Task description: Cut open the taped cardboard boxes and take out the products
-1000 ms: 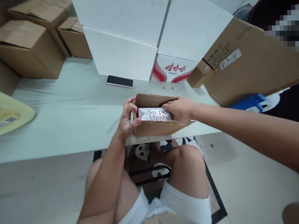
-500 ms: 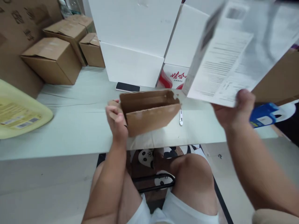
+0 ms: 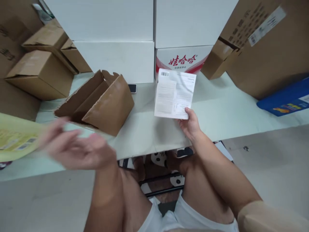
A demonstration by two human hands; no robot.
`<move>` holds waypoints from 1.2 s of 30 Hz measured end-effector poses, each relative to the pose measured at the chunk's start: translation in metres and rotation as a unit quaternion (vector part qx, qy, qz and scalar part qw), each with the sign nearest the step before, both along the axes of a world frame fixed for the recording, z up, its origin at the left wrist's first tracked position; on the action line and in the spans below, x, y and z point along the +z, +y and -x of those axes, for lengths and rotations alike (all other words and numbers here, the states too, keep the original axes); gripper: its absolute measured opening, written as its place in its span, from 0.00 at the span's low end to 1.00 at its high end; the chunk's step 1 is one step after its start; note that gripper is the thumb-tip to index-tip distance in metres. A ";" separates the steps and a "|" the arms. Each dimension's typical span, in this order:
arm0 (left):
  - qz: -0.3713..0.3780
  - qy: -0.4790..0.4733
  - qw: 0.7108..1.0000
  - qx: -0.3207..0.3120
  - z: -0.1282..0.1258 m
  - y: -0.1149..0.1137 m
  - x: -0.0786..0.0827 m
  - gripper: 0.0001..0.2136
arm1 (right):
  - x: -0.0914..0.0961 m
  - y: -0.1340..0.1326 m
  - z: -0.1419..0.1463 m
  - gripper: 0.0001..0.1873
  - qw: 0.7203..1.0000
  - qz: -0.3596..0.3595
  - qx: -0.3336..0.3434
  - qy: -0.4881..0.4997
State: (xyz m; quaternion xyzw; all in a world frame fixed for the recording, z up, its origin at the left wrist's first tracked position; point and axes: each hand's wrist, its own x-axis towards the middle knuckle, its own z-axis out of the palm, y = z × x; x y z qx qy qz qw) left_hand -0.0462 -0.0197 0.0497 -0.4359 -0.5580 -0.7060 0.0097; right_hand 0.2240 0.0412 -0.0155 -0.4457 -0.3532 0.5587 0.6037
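Printed carton (image 3: 175, 95) held — open box (image 3: 111, 104) part-hiding phone (image 3: 132, 88), perhaps.

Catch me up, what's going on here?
A person is at a table, right hand gripping a white pack near its lower right corner, printed side towards the camera. The left hand is blurred, with nothing visible in its grip. In the view it overlaps the near end of an open carton; contact is unclear. Beyond the carton, part of a phone shows on the table.
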 end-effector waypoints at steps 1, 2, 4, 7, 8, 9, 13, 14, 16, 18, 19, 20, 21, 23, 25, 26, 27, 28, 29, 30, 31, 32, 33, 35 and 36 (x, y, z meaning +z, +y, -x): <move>-0.043 0.011 0.998 -0.040 -0.017 -0.001 -0.003 0.19 | 0.000 -0.001 -0.005 0.27 0.997 -0.042 -0.006 -0.071; -0.008 0.004 0.993 -0.117 -0.032 0.001 -0.007 0.17 | 0.000 -0.003 -0.011 0.30 0.982 -0.094 -0.027 -0.161; 0.146 -0.163 0.939 -0.266 -0.053 0.007 -0.017 0.18 | 0.001 -0.009 -0.025 0.35 0.911 -0.201 -0.088 -0.348; 0.327 -0.398 0.758 -0.400 -0.058 0.024 -0.028 0.28 | 0.007 -0.018 -0.048 0.36 0.797 -0.317 -0.097 -0.505; 0.355 -0.426 0.712 -0.430 -0.055 0.030 -0.029 0.32 | 0.009 -0.021 -0.055 0.34 0.778 -0.336 -0.070 -0.526; 0.376 -0.431 0.681 -0.457 -0.051 0.035 -0.030 0.36 | 0.011 -0.024 -0.060 0.31 0.767 -0.341 -0.041 -0.542; 0.441 -0.364 0.640 -0.513 -0.044 0.047 -0.036 0.34 | 0.013 -0.031 -0.072 0.24 0.777 -0.284 0.018 -0.561; 0.448 -0.356 0.645 -0.507 -0.045 0.047 -0.038 0.28 | 0.012 -0.031 -0.072 0.24 0.783 -0.279 0.016 -0.555; 0.454 -0.359 0.651 -0.492 -0.048 0.046 -0.041 0.21 | 0.009 -0.030 -0.069 0.24 0.789 -0.293 0.009 -0.540; 0.456 -0.376 0.648 -0.481 -0.047 0.046 -0.042 0.23 | 0.008 -0.026 -0.064 0.23 0.789 -0.317 0.013 -0.525; 0.455 -0.383 0.650 -0.472 -0.044 0.047 -0.042 0.26 | 0.007 -0.024 -0.060 0.23 0.788 -0.327 0.022 -0.522; 0.451 -0.388 0.658 -0.461 -0.040 0.049 -0.043 0.28 | 0.007 -0.021 -0.056 0.23 0.787 -0.332 0.035 -0.520; 0.445 -0.390 0.670 -0.449 -0.036 0.051 -0.043 0.30 | 0.007 -0.018 -0.052 0.23 0.788 -0.331 0.045 -0.517; 0.423 -0.385 0.699 -0.429 -0.030 0.056 -0.045 0.29 | 0.007 -0.011 -0.045 0.25 0.809 -0.308 0.035 -0.499; 0.386 -0.383 0.727 -0.419 -0.031 0.059 -0.049 0.25 | 0.004 -0.005 -0.037 0.31 0.865 -0.247 -0.007 -0.437; 0.364 -0.384 0.741 -0.414 -0.034 0.060 -0.051 0.24 | 0.003 -0.003 -0.033 0.34 0.900 -0.203 -0.014 -0.386; 0.345 -0.385 0.752 -0.408 -0.039 0.060 -0.052 0.24 | 0.002 0.000 -0.028 0.35 0.933 -0.154 -0.002 -0.326; 0.332 -0.384 0.761 -0.403 -0.044 0.060 -0.054 0.24 | 0.000 0.002 -0.023 0.35 0.957 -0.107 0.029 -0.267; 0.322 -0.381 0.770 -0.399 -0.049 0.060 -0.055 0.25 | -0.001 0.004 -0.018 0.35 0.972 -0.067 0.067 -0.216; 0.315 -0.373 0.777 -0.398 -0.054 0.060 -0.056 0.26 | -0.001 0.006 -0.012 0.35 0.978 -0.039 0.095 -0.180; 0.306 -0.361 0.785 -0.400 -0.058 0.061 -0.056 0.27 | 0.000 0.007 -0.007 0.36 0.981 -0.026 0.107 -0.161; 0.294 -0.343 0.795 -0.405 -0.061 0.062 -0.056 0.27 | 0.001 0.009 -0.001 0.37 0.982 -0.027 0.100 -0.155; 0.277 -0.319 0.808 -0.412 -0.063 0.063 -0.056 0.26 | 0.003 0.010 0.004 0.38 0.983 -0.043 0.083 -0.158; 0.224 -0.256 0.839 -0.425 -0.064 0.063 -0.053 0.24 | 0.010 0.009 0.013 0.38 0.978 -0.100 0.046 -0.178; 0.187 -0.224 0.857 -0.424 -0.065 0.062 -0.052 0.23 | 0.014 0.007 0.017 0.37 0.971 -0.131 0.029 -0.197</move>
